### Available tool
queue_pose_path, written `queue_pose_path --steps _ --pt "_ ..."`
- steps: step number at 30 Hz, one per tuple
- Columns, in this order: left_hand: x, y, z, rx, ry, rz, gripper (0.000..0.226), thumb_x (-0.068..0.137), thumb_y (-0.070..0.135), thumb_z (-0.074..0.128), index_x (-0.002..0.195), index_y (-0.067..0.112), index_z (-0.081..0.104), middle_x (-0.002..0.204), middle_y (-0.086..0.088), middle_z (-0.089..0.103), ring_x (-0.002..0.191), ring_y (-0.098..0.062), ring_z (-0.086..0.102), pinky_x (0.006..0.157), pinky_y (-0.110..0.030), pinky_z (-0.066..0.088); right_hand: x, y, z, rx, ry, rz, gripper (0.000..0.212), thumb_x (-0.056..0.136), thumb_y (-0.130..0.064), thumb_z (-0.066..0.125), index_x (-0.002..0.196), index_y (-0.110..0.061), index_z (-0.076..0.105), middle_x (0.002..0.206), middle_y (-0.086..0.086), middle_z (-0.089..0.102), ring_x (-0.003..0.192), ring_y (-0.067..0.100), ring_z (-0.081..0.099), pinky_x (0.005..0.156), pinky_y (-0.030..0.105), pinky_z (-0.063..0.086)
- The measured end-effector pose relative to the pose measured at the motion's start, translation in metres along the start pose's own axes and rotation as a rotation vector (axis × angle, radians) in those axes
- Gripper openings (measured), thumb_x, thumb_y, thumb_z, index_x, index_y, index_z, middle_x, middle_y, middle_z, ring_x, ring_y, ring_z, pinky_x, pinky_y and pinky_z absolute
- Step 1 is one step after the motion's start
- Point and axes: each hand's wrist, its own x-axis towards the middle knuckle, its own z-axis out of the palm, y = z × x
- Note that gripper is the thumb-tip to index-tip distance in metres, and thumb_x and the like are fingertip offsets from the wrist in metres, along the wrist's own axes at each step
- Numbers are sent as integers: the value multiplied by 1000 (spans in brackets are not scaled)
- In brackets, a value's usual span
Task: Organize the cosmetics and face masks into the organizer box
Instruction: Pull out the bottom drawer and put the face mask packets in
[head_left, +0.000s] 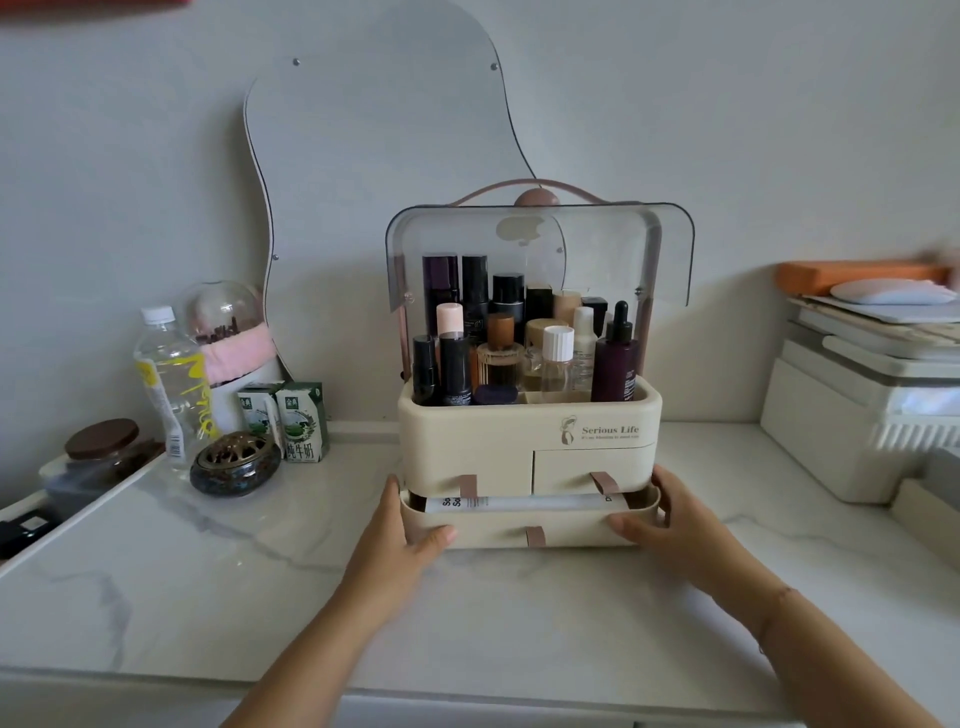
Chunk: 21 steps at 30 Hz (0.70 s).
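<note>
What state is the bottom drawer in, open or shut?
Partly open: the bottom drawer juts past the organizer box front, a white tube shows inside; left hand and right hand hold its corners.

Both forearms are bare down to the left hand (410, 525) and right hand (662, 514)

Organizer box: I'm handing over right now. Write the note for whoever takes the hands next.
Left hand holds the bottom drawer at its left end. Right hand holds its right end.
The bottom drawer is partly out, with a long white pack lying inside. Bottles stand in the top tray of the organizer box, with the clear lid raised. The small drawers look closed.
Done: bottles and pack stowed.
Left, probably: push the drawer in, lower the lid.
</note>
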Motion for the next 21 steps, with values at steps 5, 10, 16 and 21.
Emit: queue_pose_path --steps 5,10,16,21 --pt "7 -5 -2 -50 19 36 50 84 11 69 128 25 49 115 9 67 108 -12 63 97 -36 47 5 7 -2 51 22 -26 45 78 -21 74 120 -26 58 111 -12 68 105 7 63 93 31 48" --pt "11 -12 1 -88 120 45 44 85 7 66 116 37 58 100 25 69 98 6 64 86 -19 46 8 11 0 96 124 -43 30 78 -15 72 98 -35 63 100 -16 70 99 6 65 89 28 48" --pt "12 -15 2 -112 154 52 49 83 5 68 121 34 57 95 31 68 94 12 63 83 -15 45 10 15 2 78 167 -47 32 78 -17 73 106 -29 65 100 -14 71 96 5 66 89 29 49" --pt "11 -15 5 -76 133 51 53 83 14 69 130 30 51 111 17 68 106 -4 63 91 -28 47 9 14 5 30 153 -50 42 77 -23 74 117 -24 58 105 -16 66 101 4 62 82 20 46"
